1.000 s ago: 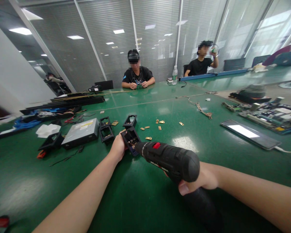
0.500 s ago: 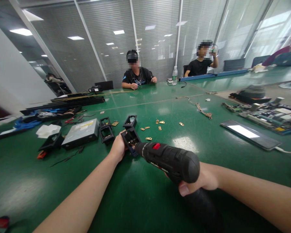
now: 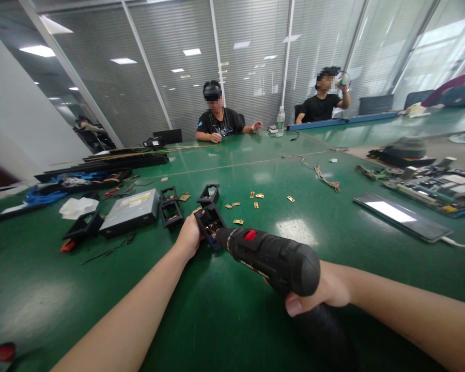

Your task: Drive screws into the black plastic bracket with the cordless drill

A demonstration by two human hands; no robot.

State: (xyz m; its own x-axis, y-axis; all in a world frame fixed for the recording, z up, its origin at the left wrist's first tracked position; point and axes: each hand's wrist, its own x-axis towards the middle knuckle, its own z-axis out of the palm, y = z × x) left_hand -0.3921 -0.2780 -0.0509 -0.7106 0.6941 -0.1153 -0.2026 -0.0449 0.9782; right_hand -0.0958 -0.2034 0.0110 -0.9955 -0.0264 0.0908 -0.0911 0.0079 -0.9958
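My right hand [image 3: 325, 292] grips a black cordless screwdriver [image 3: 275, 253] with a red switch on top. Its nose points into a small black plastic housing [image 3: 210, 223] tilted up on the green table [image 3: 217, 320]. My left hand [image 3: 188, 237] is closed on the left side of that housing and steadies it. Brass-coloured parts show inside the housing where the tool's tip meets it.
Several small brass plates [image 3: 256, 199] lie beyond the housing. Other black frames [image 3: 170, 209], a grey drive [image 3: 128, 212] and a white cloth [image 3: 76, 206] sit at left. A tablet [image 3: 401, 216] and circuit boards [image 3: 434, 186] are at right. Two people sit at the far side.
My hands and the screwdriver stay in place. The person opposite has stretched an arm out along the table.
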